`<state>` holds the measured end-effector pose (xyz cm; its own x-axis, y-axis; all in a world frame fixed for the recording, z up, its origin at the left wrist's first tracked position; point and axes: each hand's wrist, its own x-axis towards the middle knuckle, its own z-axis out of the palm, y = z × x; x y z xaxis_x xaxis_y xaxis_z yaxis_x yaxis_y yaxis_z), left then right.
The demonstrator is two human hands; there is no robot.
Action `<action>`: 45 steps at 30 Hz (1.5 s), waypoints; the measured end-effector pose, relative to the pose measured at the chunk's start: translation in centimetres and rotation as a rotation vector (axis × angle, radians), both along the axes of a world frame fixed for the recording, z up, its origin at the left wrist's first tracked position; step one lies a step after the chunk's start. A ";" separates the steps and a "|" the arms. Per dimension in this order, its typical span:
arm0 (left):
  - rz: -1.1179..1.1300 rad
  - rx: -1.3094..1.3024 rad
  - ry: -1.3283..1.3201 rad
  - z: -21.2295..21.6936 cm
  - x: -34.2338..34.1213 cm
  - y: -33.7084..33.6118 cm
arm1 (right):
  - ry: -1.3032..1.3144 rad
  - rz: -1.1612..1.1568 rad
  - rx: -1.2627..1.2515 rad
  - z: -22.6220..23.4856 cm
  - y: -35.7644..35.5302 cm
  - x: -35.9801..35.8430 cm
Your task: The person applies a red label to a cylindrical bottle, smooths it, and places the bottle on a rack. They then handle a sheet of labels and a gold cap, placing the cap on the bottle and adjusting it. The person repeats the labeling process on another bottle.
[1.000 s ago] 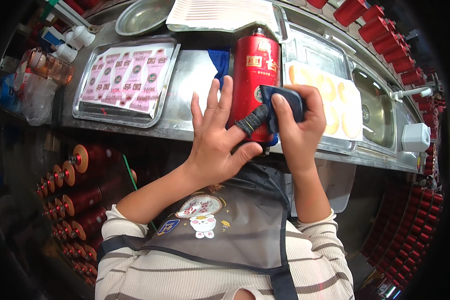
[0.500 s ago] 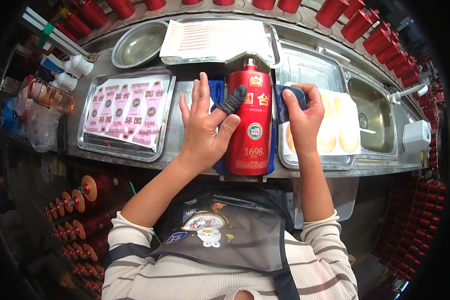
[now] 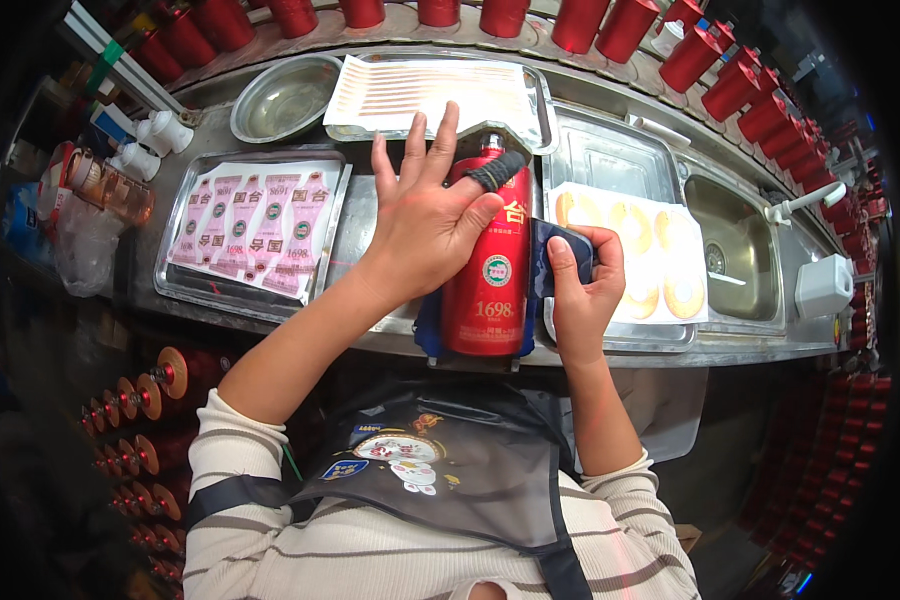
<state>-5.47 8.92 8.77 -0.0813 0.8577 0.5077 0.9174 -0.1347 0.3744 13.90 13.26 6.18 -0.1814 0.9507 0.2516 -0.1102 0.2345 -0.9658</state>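
Observation:
A red bottle (image 3: 483, 310) with gold print and a round green-and-white emblem lies on a blue cloth (image 3: 428, 325), its neck pointing away from me. My left hand (image 3: 420, 225) rests over the bottle's upper left side with fingers spread. A dark knitted finger cover wraps its index finger, which lies across the bottle near the shoulder. On the right, my right hand (image 3: 585, 280) pinches a dark blue pad (image 3: 563, 255) between thumb and fingers, close against the bottle's right side. Whether the pad touches the bottle I cannot tell.
A tray (image 3: 315, 290) of pink-and-white label sheets lies left. Behind it stand a metal bowl (image 3: 280, 100) and a tray (image 3: 545, 115) of striped strips. Round gold labels (image 3: 630, 285) lie right, beside a sink (image 3: 735, 240). Red bottles (image 3: 580, 25) line the back.
My left hand has slid up and over the bottle toward its shoulder. My right hand has come down slightly with the pad. The red bottles at the back have shifted position.

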 end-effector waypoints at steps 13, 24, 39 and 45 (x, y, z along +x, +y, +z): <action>-0.234 -0.199 0.107 1.9 3.2 -6.8 | -0.136 0.119 -0.029 1.6 0.4 4.6; 0.063 -0.058 -0.426 -4.5 -0.6 -3.0 | -0.465 0.340 0.498 6.0 2.5 -1.8; -0.112 -0.194 -0.709 -2.3 1.7 -12.1 | -0.594 0.297 0.928 5.0 -2.5 2.5; -0.177 -0.272 -0.773 -2.5 4.0 -10.7 | -0.288 0.234 0.163 2.9 -7.1 5.5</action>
